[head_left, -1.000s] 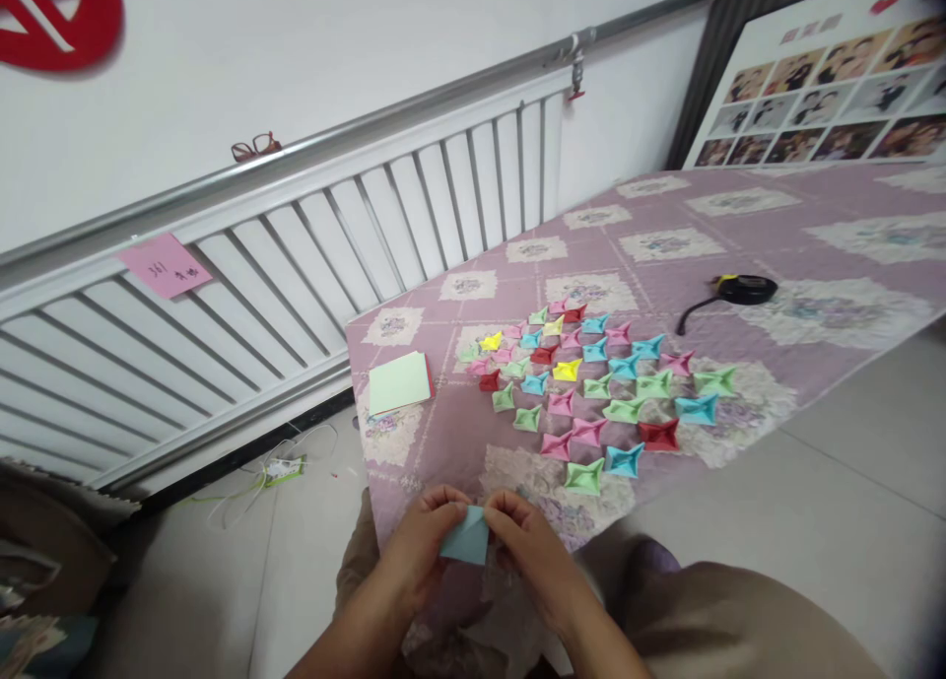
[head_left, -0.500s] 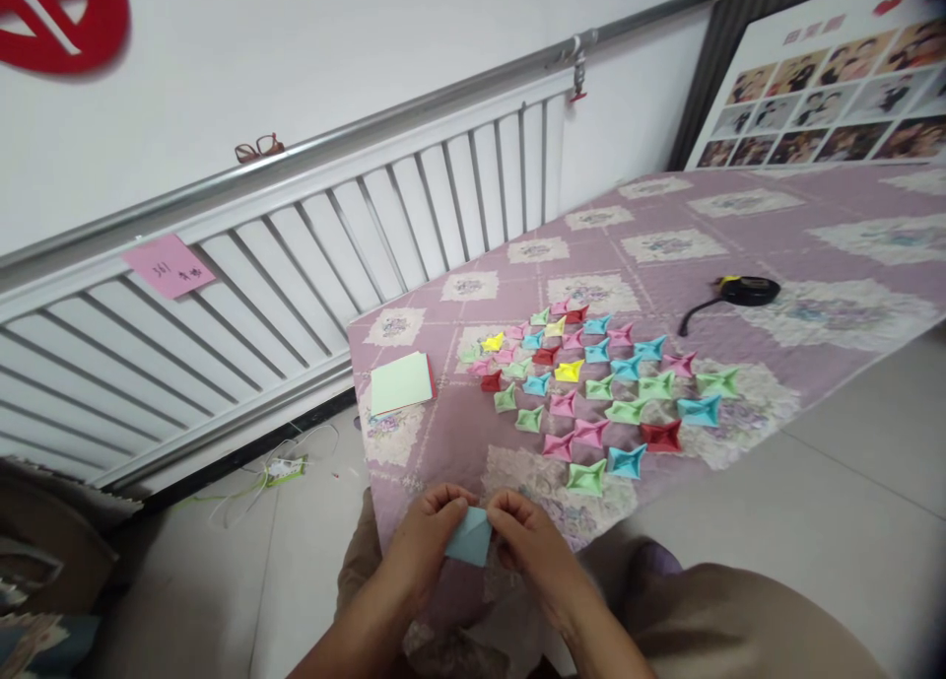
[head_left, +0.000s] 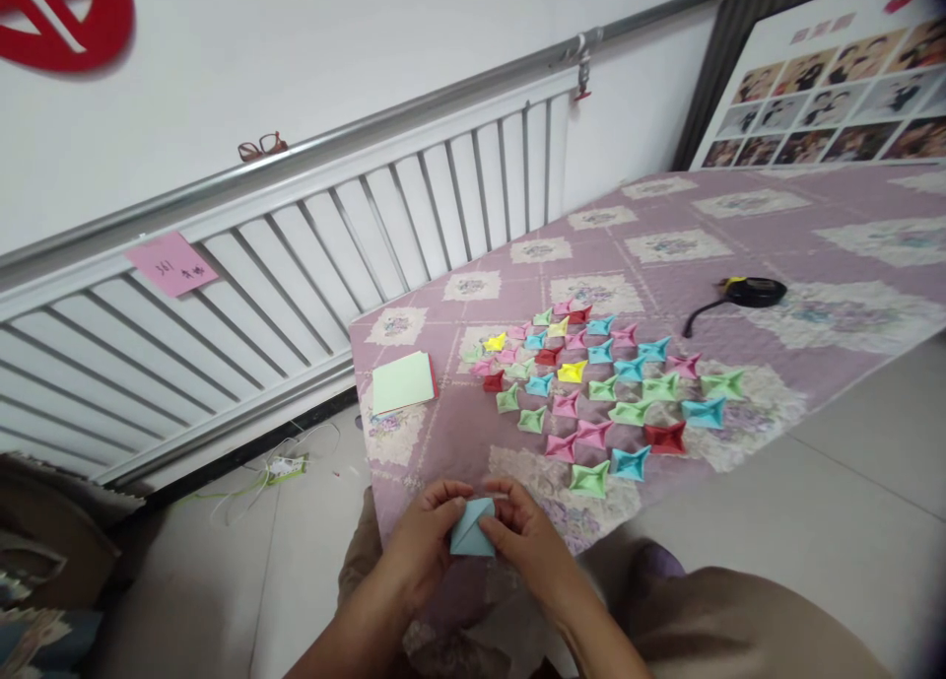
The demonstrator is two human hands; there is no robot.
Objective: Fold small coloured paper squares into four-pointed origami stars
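Between my two hands, above the table's near edge, is a small light blue folded paper with a diagonal crease or flap on its face. My left hand grips its left side, thumb on top. On the right side my right hand pinches it, the thumb lying over the paper's face. Beyond them stand several rows of small folded paper pieces in pink, green, blue, red and yellow, a green one being nearest. A stack of square paper, pale green on top, lies to the left.
A purple patterned cloth covers the table. A black object with a strap rests at the right. Behind the table are a white radiator with a pink note, glasses on a pipe, and a photo board.
The blue paper has turned a little and now shows a diagonal fold line. My right thumb has moved down onto its face.
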